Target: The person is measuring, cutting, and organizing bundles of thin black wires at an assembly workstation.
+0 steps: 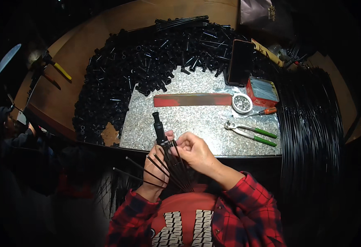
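Observation:
Low in front of my chest, my left hand [153, 168] is closed around a black tubular part [159, 128], like an umbrella runner, with its narrow end pointing up and away. Thin black rods [140, 173] like umbrella ribs fan out from it, some to the left past my wrist, others down toward my lap. Thumb and fingers of my right hand [196, 153] pinch at the tube's collar, where a thin rod runs down from the fingertips. The exact joint between rod and collar is too small and partly covered by my fingers.
A heap of black tubular parts [147, 57] curves around the speckled board [180, 123]. On the board lie a red-brown bar [193, 100], a white bowl of small metal bits [242, 103], green-handled pincers [252, 133] and a screwdriver [267, 111]. Long black rods [312, 127] hang at right.

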Available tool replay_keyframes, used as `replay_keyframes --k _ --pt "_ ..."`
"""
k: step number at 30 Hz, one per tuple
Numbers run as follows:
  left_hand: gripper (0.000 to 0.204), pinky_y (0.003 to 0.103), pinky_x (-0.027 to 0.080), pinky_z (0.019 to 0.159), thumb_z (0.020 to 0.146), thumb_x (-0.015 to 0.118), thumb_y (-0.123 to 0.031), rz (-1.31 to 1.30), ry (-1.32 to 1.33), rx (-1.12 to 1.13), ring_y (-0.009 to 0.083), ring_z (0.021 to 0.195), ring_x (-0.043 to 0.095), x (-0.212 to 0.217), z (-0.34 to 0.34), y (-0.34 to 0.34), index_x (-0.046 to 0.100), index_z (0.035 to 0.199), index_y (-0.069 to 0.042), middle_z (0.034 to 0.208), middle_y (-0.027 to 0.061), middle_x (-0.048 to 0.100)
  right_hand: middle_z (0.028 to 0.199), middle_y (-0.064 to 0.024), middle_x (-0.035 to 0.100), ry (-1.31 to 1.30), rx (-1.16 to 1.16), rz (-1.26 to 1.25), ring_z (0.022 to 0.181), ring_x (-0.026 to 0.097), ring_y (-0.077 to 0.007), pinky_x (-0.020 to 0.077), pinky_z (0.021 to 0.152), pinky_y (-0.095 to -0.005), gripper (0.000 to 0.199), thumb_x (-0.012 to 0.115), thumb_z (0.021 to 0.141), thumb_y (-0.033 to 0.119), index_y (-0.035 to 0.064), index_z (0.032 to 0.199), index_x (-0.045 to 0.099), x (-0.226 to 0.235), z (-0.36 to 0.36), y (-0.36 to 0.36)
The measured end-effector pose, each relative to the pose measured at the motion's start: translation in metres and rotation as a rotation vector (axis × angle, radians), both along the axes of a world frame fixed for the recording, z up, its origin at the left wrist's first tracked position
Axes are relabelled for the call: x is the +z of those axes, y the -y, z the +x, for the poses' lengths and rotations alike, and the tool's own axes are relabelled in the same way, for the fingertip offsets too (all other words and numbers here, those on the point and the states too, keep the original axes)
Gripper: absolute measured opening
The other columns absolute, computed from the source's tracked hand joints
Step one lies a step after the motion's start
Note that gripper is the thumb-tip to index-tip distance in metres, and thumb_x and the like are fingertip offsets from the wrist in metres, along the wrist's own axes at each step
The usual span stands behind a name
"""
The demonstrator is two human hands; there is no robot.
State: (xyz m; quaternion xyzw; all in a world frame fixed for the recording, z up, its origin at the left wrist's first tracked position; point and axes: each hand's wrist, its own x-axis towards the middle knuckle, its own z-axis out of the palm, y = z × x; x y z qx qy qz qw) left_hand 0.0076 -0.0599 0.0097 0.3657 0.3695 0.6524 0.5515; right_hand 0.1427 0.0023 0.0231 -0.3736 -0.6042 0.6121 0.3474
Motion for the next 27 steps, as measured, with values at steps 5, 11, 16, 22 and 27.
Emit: replay_keyframes --k 5,11,16,22,27 --pt "0.042 0.036 0.034 0.107 0.102 0.038 -0.025 0.072 0.044 -0.028 0.0235 0.125 0.045 0.003 -0.003 -0.002 0.044 0.128 0.007 0.136 0.0166 0.045 0.060 0.0018 0.055 -0.008 0.081 -0.070 0.047 0.049 -0.0051 0.0375 0.042 -0.0213 0.022 0.060 0.093 0.021 0.0007 0.089 0.064 0.005 -0.004 0.014" --pt "0.040 0.037 0.038 0.104 0.100 0.043 -0.027 0.008 0.220 0.017 0.0209 0.118 0.051 0.001 0.000 -0.005 0.049 0.126 0.003 0.131 0.0138 0.050 0.057 0.0000 0.055 -0.004 0.057 0.113 0.045 0.051 -0.0065 0.0387 0.041 -0.0228 0.021 0.057 0.095 0.021 0.0015 0.092 0.065 -0.003 -0.007 0.013" --pt "0.037 0.036 0.039 0.104 0.100 0.044 -0.026 -0.011 0.284 -0.048 0.0215 0.117 0.052 -0.001 -0.002 -0.006 0.050 0.125 0.001 0.127 0.0125 0.054 0.056 -0.0001 0.055 -0.017 0.079 0.052 0.044 0.052 -0.0075 0.0398 0.041 -0.0233 0.023 0.054 0.096 0.021 0.0014 0.091 0.064 0.001 -0.002 0.012" --pt "0.038 0.037 0.038 0.105 0.100 0.043 -0.026 -0.036 0.295 -0.051 0.0221 0.119 0.051 0.000 0.000 -0.005 0.051 0.124 0.002 0.127 0.0133 0.054 0.056 0.0004 0.053 -0.027 0.097 0.022 0.045 0.051 -0.0071 0.0396 0.041 -0.0226 0.025 0.052 0.097 0.024 0.0022 0.088 0.062 0.003 0.000 0.010" --pt "0.037 0.040 0.036 0.107 0.100 0.044 -0.023 0.009 0.260 -0.086 0.0260 0.122 0.049 0.000 -0.001 -0.006 0.049 0.127 0.002 0.129 0.0144 0.052 0.058 0.0016 0.053 -0.067 0.162 -0.046 0.046 0.049 -0.0053 0.0386 0.042 -0.0219 0.029 0.051 0.098 0.027 0.0028 0.085 0.060 -0.001 0.002 0.006"
